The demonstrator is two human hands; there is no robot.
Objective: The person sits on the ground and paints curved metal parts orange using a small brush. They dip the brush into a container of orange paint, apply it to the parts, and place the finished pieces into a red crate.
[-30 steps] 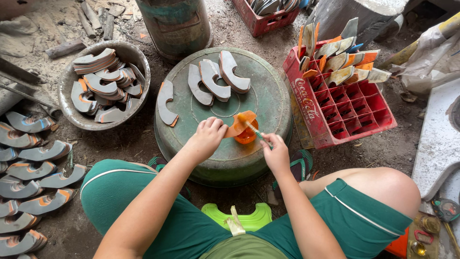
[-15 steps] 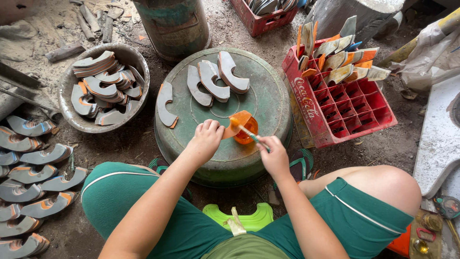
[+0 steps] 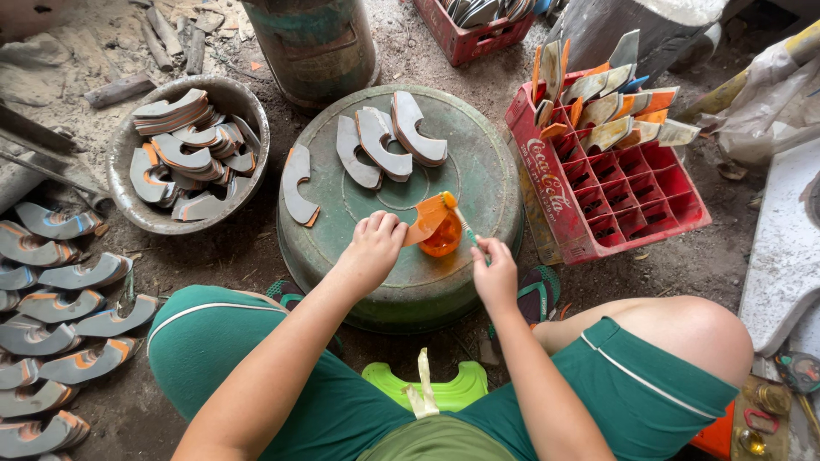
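Glue-work, by the look of it, set on an upturned green drum [image 3: 478, 171] that serves as the table. The left hand [image 3: 373, 248] has its grip pinching an orange curved piece [image 3: 424, 220] by one edge, holding it tilted so the broad face is turned up toward the brush. The right hand [image 3: 495, 277] has its fingers pressed together around the handle of a small brush [image 3: 459, 218], whose head touches the top end of that piece, just above a small orange pot [image 3: 442, 242] standing on the drum under it, probably so drips fall back in. Three grey curved pieces [image 3: 389, 141] lie side by side on the far part of the drum lid and a fourth [image 3: 297, 183] near its left edge, apart from one another, perhaps to keep coated faces from touching. To the left, a round basin [image 3: 137, 209] holds a heap of similar pieces; further left, more lie in rows on the dirt floor [image 3: 256, 248]. To the right, a red plastic crate [image 3: 598, 248] has pieces standing upright in its far compartments, the nearer compartments bare.
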